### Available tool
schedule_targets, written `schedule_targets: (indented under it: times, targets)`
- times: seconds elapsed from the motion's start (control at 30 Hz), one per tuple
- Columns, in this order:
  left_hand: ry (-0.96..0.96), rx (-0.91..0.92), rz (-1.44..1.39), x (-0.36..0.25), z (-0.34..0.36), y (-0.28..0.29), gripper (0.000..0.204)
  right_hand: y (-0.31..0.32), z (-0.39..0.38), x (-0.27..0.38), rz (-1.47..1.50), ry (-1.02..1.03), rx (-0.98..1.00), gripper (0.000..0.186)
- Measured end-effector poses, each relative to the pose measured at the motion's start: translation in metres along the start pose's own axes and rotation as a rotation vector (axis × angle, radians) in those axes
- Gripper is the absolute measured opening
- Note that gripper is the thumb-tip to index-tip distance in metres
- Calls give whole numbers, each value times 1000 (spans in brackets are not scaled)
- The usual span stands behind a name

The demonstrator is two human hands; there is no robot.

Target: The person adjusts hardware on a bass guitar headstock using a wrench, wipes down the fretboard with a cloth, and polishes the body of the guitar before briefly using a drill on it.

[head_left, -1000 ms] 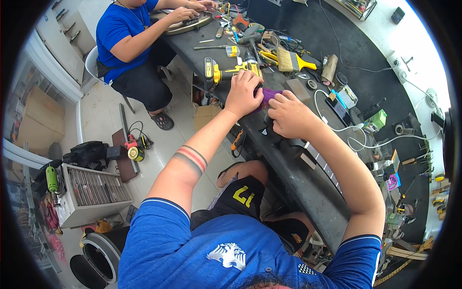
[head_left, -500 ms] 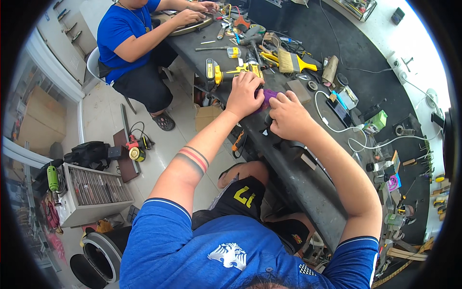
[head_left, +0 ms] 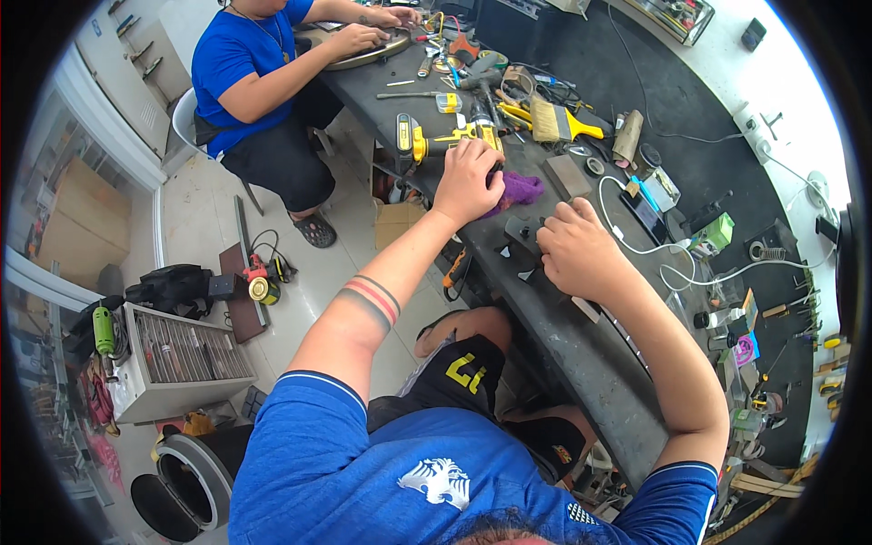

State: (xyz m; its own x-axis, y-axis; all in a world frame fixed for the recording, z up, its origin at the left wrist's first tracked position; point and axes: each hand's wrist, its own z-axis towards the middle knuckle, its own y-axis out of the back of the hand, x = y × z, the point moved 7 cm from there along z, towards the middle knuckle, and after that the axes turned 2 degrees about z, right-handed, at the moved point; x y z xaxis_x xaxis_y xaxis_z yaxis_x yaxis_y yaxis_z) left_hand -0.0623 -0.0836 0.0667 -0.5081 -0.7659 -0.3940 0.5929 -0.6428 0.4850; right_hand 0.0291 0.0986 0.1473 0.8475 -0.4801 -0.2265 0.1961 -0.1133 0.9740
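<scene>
My left hand (head_left: 470,177) is closed around something dark, mostly hidden by the fingers, beside a crumpled purple cloth (head_left: 520,189) on the black bench (head_left: 581,381). A yellow and black cordless drill (head_left: 445,138) lies just beyond it. My right hand (head_left: 577,245) is curled at a dark metal piece (head_left: 520,232) to the right; what its fingertips hold is unclear. Small pale and dark bits lie just left of that hand. A brown block (head_left: 566,177) sits behind the cloth.
A co-worker (head_left: 254,100) sits at the upper left, hands over an oval object. A yellow brush (head_left: 568,123), a white cable, a phone (head_left: 643,218) and tool clutter cover the bench. On the floor are a grey drawer unit (head_left: 182,359) and a cylindrical bin (head_left: 186,477).
My right hand has come away from the purple cloth, moving right and down toward the dark piece. More cloth shows. The whole view has shifted slightly, with my left hand still beside the cloth.
</scene>
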Motion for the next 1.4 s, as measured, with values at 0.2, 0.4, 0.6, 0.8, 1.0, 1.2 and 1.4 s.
schedule_targets:
  times: [0.2, 0.4, 0.6, 0.8, 1.0, 1.2, 1.4]
  targets:
    - [2, -3, 4, 0, 0, 1, 22, 8, -1, 2, -23, -11, 23, 19]
    - [0, -1, 3, 0, 0, 0, 22, -5, -8, 1, -165, 11, -16, 24]
    - [-3, -9, 3, 1, 0, 1, 22, -12, -8, -2, -143, -1, -53, 27]
    - [6, 2, 0, 1, 0, 1, 22, 1, -10, -3, -113, 1, -14, 30]
    - [8, 6, 7, 0, 0, 1, 22, -13, -7, -9, -10, 2, 21, 24]
    - [7, 6, 5, -2, 1, -1, 24, 0, -11, -11, -49, 2, -99, 21]
    - [-7, -2, 28, 3, 1, 2, 25, -21, -2, -15, 63, 12, -1, 29]
